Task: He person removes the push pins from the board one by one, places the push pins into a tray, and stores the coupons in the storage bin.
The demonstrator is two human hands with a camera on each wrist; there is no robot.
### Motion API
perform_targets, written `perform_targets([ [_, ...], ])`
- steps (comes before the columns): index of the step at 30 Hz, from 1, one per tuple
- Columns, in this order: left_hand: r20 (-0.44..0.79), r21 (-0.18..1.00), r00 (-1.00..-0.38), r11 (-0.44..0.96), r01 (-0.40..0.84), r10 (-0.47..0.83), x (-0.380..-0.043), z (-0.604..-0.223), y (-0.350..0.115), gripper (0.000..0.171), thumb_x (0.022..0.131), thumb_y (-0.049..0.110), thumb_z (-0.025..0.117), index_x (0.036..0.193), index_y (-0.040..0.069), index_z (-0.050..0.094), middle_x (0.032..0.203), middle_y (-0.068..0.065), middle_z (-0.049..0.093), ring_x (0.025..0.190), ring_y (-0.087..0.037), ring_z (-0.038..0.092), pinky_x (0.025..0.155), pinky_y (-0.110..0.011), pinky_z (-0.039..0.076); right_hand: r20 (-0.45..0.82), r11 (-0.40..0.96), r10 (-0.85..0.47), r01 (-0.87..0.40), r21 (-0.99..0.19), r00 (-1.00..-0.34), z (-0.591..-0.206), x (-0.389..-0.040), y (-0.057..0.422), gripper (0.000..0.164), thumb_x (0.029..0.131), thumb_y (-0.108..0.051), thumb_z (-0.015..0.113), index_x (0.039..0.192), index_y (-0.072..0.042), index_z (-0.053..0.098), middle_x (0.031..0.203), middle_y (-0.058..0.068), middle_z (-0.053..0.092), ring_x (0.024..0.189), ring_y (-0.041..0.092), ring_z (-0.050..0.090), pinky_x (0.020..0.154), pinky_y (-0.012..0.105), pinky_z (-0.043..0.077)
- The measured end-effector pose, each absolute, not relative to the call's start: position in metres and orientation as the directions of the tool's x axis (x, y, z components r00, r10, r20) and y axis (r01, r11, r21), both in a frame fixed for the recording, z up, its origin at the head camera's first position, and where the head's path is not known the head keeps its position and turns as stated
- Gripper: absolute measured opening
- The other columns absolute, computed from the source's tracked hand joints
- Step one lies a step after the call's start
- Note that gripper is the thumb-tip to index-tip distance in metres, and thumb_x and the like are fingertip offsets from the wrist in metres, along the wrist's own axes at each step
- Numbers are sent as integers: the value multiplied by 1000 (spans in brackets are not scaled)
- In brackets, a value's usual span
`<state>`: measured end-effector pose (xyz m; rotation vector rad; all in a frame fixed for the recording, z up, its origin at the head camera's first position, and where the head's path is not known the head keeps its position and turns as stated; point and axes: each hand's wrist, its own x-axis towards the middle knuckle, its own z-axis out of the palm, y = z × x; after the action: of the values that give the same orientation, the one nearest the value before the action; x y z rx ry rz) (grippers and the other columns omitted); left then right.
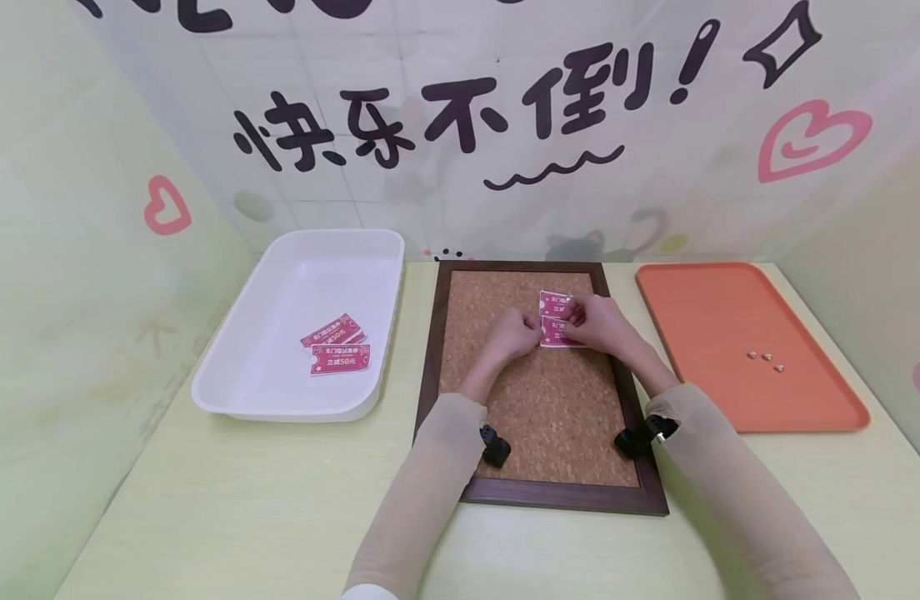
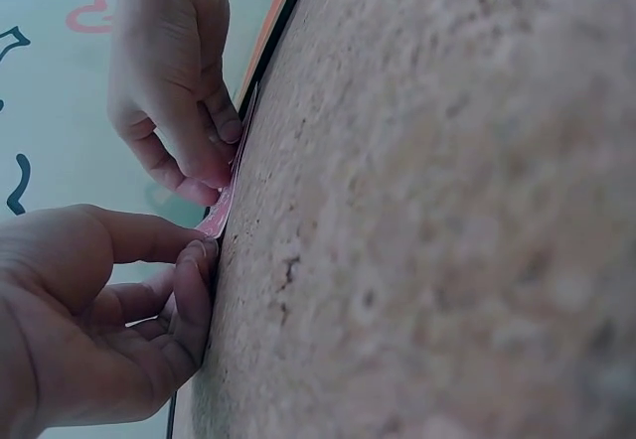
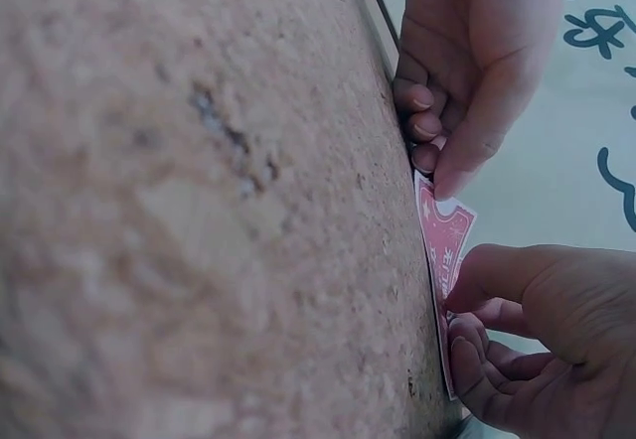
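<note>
On the framed corkboard (image 1: pixel 535 408), two pink coupons lie one above the other near the upper right. My left hand (image 1: pixel 514 335) pinches the left edge of the lower coupon (image 1: pixel 553 335) between thumb and finger. Over that coupon's right part, my right hand (image 1: pixel 604 325) has curled fingers that cover much of it. The right wrist view shows the right thumb and finger gripping the pink coupon (image 3: pixel 442 245), while the left thumb sits at its corner. Whether a pin is under the right fingertips is hidden. The upper coupon (image 1: pixel 551 304) is partly covered by the right hand.
A white tray (image 1: pixel 235 375) stands left of the board, with two more coupons (image 1: pixel 340 360) overlapping inside. To the right lies an orange tray (image 1: pixel 700 333) holding several small silvery pins (image 1: pixel 766 357). The board's dark wooden frame (image 1: pixel 565 495) has a raised edge. A printed wall rises behind.
</note>
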<state>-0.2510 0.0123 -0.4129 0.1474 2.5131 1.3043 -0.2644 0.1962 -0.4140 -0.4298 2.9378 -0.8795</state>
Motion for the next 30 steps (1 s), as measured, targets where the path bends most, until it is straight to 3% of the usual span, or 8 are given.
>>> perform_targets([
  [8, -205, 830, -948, 556, -38, 243, -251, -415, 15, 41, 93, 3, 61, 57, 14, 45, 53, 4, 39, 48, -9, 36, 45, -22, 28, 9, 798, -263, -223, -560, -965, -415, -265, 200, 17, 84, -6, 73, 93, 4, 64, 84, 15, 68, 77, 25, 63, 69, 36, 53],
  [30, -230, 841, -944, 537, -72, 235, -250, -414, 12, 35, 92, 3, 62, 61, 13, 48, 58, 2, 42, 52, -10, 38, 47, -22, 30, 4, 736, -238, -183, -652, -971, -413, -256, 209, 19, 84, -8, 72, 98, 3, 64, 89, 14, 66, 81, 25, 62, 67, 27, 50],
])
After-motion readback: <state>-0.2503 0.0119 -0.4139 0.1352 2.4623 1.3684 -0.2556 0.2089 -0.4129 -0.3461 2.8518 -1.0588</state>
